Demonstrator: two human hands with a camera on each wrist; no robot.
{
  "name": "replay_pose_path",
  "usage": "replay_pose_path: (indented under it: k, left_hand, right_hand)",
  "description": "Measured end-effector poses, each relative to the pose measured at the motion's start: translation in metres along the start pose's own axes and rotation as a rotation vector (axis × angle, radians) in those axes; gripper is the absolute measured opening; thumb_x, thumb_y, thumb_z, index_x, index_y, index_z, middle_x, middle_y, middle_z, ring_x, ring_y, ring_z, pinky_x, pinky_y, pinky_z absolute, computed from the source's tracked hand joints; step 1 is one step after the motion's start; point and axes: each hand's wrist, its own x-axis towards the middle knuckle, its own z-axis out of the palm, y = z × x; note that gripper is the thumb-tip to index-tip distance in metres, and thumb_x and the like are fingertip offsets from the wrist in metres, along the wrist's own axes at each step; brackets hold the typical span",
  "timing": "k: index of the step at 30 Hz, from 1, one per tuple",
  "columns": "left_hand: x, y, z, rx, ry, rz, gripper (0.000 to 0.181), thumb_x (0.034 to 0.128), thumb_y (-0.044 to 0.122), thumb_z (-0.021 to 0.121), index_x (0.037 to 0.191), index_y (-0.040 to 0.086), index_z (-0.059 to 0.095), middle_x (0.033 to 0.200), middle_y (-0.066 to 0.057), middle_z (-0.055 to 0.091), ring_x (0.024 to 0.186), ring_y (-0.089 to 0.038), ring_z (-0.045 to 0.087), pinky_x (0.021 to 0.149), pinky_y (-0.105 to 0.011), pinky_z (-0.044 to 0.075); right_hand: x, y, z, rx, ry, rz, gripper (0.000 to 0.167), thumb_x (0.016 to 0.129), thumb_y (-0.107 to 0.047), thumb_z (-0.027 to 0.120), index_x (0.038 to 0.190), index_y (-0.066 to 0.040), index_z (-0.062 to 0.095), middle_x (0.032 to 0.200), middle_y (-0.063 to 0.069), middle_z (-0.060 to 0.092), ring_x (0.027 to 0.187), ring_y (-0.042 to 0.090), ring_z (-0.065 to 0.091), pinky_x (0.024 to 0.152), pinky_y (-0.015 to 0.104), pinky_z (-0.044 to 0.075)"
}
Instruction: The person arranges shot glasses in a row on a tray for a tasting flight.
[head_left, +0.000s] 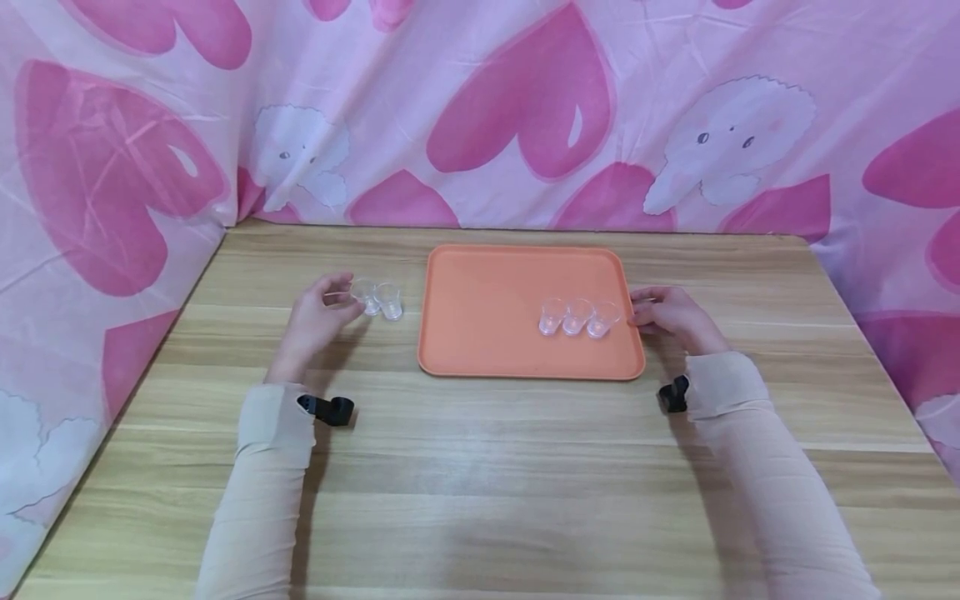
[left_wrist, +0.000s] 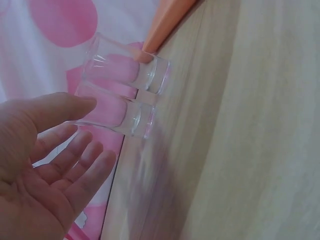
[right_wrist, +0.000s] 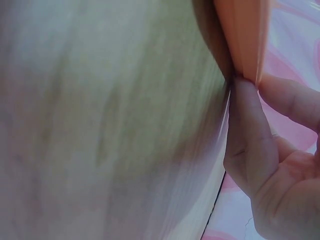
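Two clear cups stand close together left of the orange tray [head_left: 480, 333]. My left hand [head_left: 313, 321] is at the nearer cup [left_wrist: 112, 110], its thumb and index finger around the rim and the other fingers loosely spread. The farther cup [left_wrist: 120, 70] is beside it, untouched by the fingers. Three more clear cups, the middle one [head_left: 577, 318] among them, form a row on the tray's right part. At the tray's right edge, my right hand [head_left: 671, 315] pinches the rim [right_wrist: 247, 45] between thumb and fingers.
The wooden table [head_left: 465, 483] extends in front of the tray and to both sides. A pink and white patterned cloth [head_left: 517, 108] hangs along the back and left side. A black wrist device [head_left: 330, 410] sits at the left cuff, another [head_left: 673, 395] at the right.
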Motion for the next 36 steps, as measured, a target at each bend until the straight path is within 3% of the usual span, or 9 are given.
replay_pose_path:
  k: [11,21,27,30,36]
  left_hand:
    - [0.004,-0.002,0.006,0.036,0.024,0.004,0.055,0.091,0.013,0.062,0.141,0.004,0.041,0.135,-0.021,0.051,0.126,-0.033,0.051,0.098,-0.036,0.05]
    - [0.005,-0.006,0.008,-0.003,0.054,-0.013,0.052,0.0908,0.013,0.063,0.136,-0.002,0.041,0.136,-0.022,0.049,0.128,-0.034,0.049,0.107,-0.044,0.045]
    - [0.003,-0.007,0.008,-0.039,0.1,-0.018,0.052,0.0912,0.015,0.062,0.135,-0.002,0.04,0.135,-0.02,0.05,0.127,-0.032,0.049,0.108,-0.041,0.045]
    - [0.002,-0.005,0.007,-0.065,0.141,-0.022,0.052,0.0915,0.018,0.062,0.135,-0.001,0.04,0.133,-0.018,0.049,0.126,-0.029,0.049,0.105,-0.033,0.047]
    - [-0.001,0.004,0.006,-0.138,0.256,-0.04,0.053,0.0894,0.023,0.065,0.133,0.004,0.042,0.117,0.002,0.051,0.115,-0.014,0.051,0.078,-0.009,0.05]
  right_hand:
    - [0.001,0.0,0.0,-0.012,0.002,0.018,0.055,0.093,-0.007,0.054,0.142,0.008,0.033,0.14,0.027,0.043,0.078,-0.007,0.059,0.089,0.024,0.056]
    - [0.0,0.0,0.0,-0.021,0.014,0.016,0.053,0.093,-0.007,0.052,0.141,0.008,0.035,0.135,0.024,0.048,0.077,-0.006,0.059,0.087,0.023,0.057]
    - [0.001,0.0,0.0,-0.021,0.005,0.026,0.054,0.094,-0.007,0.052,0.142,0.007,0.034,0.14,0.026,0.044,0.08,-0.005,0.059,0.094,0.029,0.054]
    - [0.001,0.0,0.0,-0.026,0.009,0.031,0.054,0.094,-0.009,0.053,0.142,0.006,0.034,0.14,0.026,0.044,0.08,-0.005,0.06,0.095,0.029,0.054]
    - [0.001,0.001,0.0,-0.018,0.009,0.023,0.055,0.093,-0.009,0.053,0.142,0.007,0.034,0.138,0.025,0.046,0.079,-0.006,0.059,0.087,0.021,0.057]
